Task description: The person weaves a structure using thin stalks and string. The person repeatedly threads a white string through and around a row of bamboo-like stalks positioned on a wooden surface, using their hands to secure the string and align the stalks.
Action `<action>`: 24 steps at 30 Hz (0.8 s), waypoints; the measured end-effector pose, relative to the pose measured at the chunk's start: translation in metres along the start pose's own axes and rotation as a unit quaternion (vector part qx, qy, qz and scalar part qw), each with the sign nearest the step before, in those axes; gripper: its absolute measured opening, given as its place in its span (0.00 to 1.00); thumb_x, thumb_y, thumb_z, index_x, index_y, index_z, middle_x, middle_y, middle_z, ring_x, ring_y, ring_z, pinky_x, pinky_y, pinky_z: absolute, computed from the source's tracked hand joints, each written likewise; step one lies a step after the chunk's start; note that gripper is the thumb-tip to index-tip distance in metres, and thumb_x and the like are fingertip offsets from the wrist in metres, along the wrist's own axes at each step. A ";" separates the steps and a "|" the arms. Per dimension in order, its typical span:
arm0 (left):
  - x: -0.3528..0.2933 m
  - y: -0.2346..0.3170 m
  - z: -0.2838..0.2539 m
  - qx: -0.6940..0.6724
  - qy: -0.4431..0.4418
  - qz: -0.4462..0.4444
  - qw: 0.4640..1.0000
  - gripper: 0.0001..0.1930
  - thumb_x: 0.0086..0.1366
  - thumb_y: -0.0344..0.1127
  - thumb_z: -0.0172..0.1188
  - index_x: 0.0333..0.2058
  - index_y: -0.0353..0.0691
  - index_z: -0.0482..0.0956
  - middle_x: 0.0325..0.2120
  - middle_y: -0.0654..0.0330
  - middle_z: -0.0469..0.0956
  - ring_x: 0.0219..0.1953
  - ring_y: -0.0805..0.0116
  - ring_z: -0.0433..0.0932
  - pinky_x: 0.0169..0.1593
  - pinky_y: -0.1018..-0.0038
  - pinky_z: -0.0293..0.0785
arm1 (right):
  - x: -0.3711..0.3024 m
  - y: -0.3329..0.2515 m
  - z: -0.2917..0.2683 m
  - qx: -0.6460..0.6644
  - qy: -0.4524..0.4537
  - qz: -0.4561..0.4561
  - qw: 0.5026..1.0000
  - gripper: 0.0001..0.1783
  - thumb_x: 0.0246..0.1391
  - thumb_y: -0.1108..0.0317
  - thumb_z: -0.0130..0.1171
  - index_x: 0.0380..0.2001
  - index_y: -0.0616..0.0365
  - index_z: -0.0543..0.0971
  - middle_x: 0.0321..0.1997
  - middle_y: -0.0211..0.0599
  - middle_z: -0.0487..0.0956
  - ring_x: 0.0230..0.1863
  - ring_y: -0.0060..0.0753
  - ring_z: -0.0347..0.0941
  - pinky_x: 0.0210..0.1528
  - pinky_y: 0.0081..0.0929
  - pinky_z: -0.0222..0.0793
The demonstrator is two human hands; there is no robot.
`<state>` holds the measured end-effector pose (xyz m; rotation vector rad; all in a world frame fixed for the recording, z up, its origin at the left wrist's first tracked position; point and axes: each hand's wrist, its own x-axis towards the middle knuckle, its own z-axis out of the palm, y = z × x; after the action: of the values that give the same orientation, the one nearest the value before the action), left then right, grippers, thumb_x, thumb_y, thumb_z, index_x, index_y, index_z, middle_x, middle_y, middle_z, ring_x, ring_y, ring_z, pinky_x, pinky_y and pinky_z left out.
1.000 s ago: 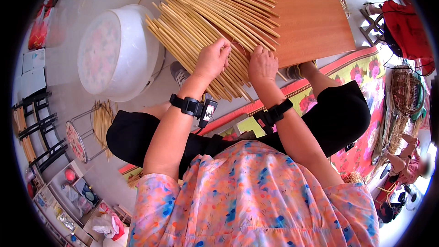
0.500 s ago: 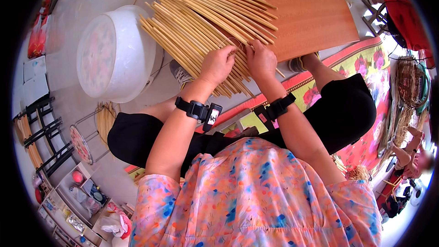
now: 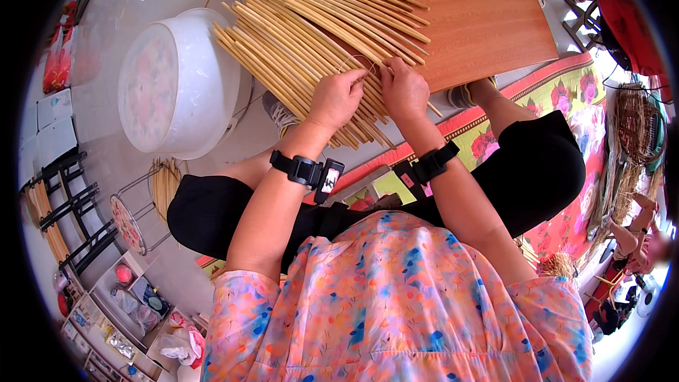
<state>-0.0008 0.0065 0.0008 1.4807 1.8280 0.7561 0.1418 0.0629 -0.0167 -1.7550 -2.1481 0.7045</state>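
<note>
A fan-like row of pale yellow reed stalks lies across the table corner and sticks out past its near edge. A thin string makes a small loop above the stalks, between my two hands. My left hand rests over the stalks, thumb and fingers pinched on the string. Just to its right, my right hand is closed in a pinch at the string's other side, beside the outermost stalks. Its fingertips partly hide what they grip. Black straps with small devices circle both wrists.
The brown wooden table extends ahead to the right. A white plastic tub stands at the left, near a round stool. Beneath my legs spreads a flowered mat. Another person sits at the far right.
Both hands stay in nearly the same place, with only slight finger movement around the string. The view shifts a little; the stalks lie as before.
</note>
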 end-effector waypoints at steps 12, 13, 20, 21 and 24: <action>0.000 0.000 0.000 0.008 -0.005 -0.002 1.000 0.15 0.61 0.31 0.55 0.47 0.38 0.80 0.22 0.45 0.76 0.22 0.60 0.77 0.31 0.71 0.73 | 0.000 0.001 0.001 0.000 -0.003 0.001 1.000 0.11 0.57 0.59 0.55 0.40 0.50 0.77 0.38 0.41 0.82 0.39 0.50 0.78 0.40 0.44 0.73; 0.000 0.000 0.000 0.001 -0.003 0.000 1.000 0.15 0.61 0.31 0.55 0.46 0.38 0.80 0.23 0.45 0.76 0.22 0.60 0.77 0.32 0.71 0.73 | 0.001 0.002 0.002 0.000 -0.003 0.001 1.000 0.11 0.57 0.59 0.55 0.40 0.50 0.77 0.38 0.41 0.82 0.39 0.50 0.78 0.40 0.44 0.73; -0.001 -0.001 -0.001 -0.014 -0.010 -0.009 1.000 0.15 0.61 0.31 0.55 0.46 0.37 0.80 0.24 0.45 0.77 0.22 0.62 0.77 0.32 0.72 0.73 | 0.000 -0.001 -0.001 0.009 -0.001 0.005 1.000 0.11 0.57 0.59 0.56 0.40 0.50 0.77 0.38 0.40 0.82 0.38 0.50 0.78 0.39 0.44 0.73; 0.000 -0.001 -0.001 -0.015 -0.006 -0.003 1.000 0.15 0.61 0.31 0.55 0.46 0.37 0.80 0.24 0.46 0.77 0.22 0.62 0.76 0.32 0.72 0.73 | 0.000 0.000 0.000 0.009 0.000 0.005 1.000 0.11 0.57 0.59 0.56 0.40 0.50 0.77 0.38 0.40 0.82 0.38 0.50 0.78 0.39 0.44 0.73; 0.000 -0.001 0.000 -0.011 -0.007 -0.005 1.000 0.15 0.61 0.31 0.55 0.46 0.37 0.80 0.23 0.46 0.77 0.22 0.63 0.76 0.32 0.72 0.72 | 0.001 0.000 0.000 0.010 0.001 0.006 1.000 0.10 0.56 0.59 0.56 0.39 0.49 0.77 0.38 0.40 0.82 0.38 0.50 0.78 0.39 0.44 0.73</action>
<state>-0.0017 0.0066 0.0005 1.4579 1.8106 0.7566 0.1418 0.0636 -0.0172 -1.7584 -2.1249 0.7247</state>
